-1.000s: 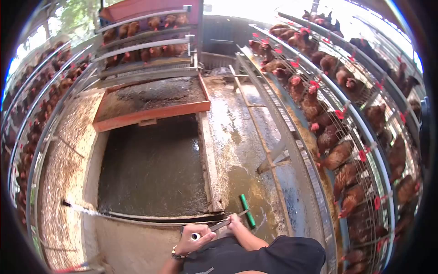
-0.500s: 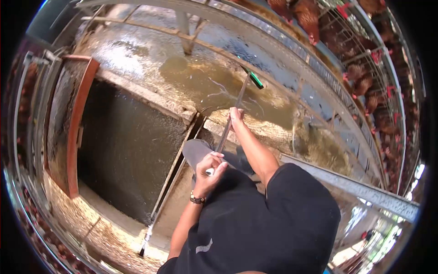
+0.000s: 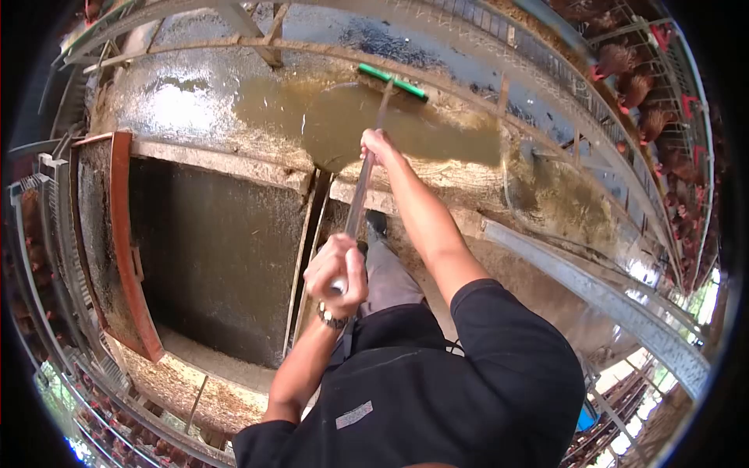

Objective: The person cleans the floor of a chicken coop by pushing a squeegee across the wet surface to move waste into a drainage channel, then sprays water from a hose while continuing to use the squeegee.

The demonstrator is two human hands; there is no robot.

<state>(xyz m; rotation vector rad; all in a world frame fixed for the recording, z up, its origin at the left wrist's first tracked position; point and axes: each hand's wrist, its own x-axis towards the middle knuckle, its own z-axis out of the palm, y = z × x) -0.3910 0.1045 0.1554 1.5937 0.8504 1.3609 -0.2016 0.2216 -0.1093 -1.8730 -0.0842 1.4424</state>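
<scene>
Beside a dark pit (image 3: pixel 218 249): a person in a black T-shirt (image 3: pixel 406 382), seen from above, holds a long-handled tool with both hands.
Right hand (image 3: pixel 378 147): closed round the handle (image 3: pixel 360 199) partway along, the arm stretched forward.
Left hand (image 3: pixel 337 271): wrapped round the near end of the handle, close to the body, the handle's round tip showing at the fist.
Green tool head (image 3: pixel 392 82): at the far end of the handle, by the edge of a murky puddle (image 3: pixel 351 117) and just beside a long rail (image 3: pixel 460 91); whether it touches the rail, I cannot tell.
Rail: it could snag the head on a longer push, since the two lie so close; a sudden stop might drive the handle's tip back into the person's body.
Puddle: a hard stroke could splash dirty water, and wet hands could slide on the handle.
Dark shoe (image 3: pixel 377 224): near a narrow channel (image 3: pixel 316 210) at the pit's edge; a careless sidestep could catch the foot there, and leaning forward with both hands busy leaves little to save balance.
Metal beam (image 3: pixel 593 300): slants past the person's right side, where a wide swing of the elbow might knock it.
</scene>
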